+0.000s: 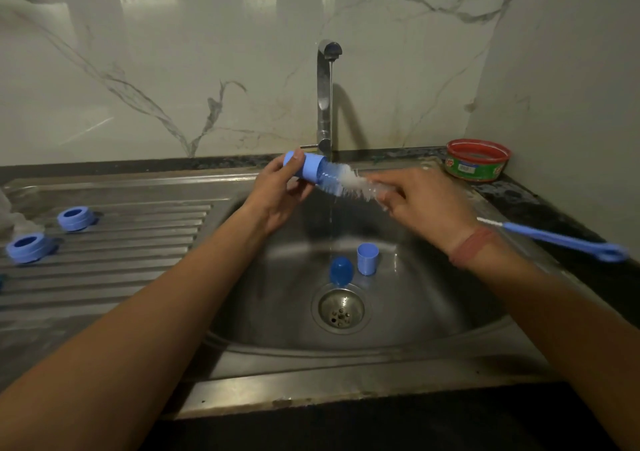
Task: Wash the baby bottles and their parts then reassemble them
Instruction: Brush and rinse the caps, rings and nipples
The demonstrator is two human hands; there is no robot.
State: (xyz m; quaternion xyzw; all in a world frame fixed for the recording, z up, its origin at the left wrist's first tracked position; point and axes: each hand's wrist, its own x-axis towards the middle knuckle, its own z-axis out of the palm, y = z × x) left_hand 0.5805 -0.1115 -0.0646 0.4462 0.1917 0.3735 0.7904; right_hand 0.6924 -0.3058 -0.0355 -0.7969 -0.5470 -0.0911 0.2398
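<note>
Just above the middle of the frame, a blue bottle cap (309, 170) lies tilted on its side over the sink basin (433, 298), its open mouth facing right. The left hand (277, 190) holds it, fingers wrapped around its closed end. The white bristle head of a bottle brush (349, 182) pokes into the mouth; the right hand (422, 204) is closed around the brush just behind the bristles, and the blue handle runs out past the wrist toward the right edge. A thin stream of water falls from the faucet (325, 104) behind the cap. Lower in the basin — just above the drain (341, 309) — a second blue cap (367, 258) stands open end up beside a darker blue dome piece (341, 270). On the ribbed drainboard (121, 260) at the left sit two blue collar rings (75, 218), apart from each other. A red-rimmed tub (477, 163) rests on the counter at the upper right.
</note>
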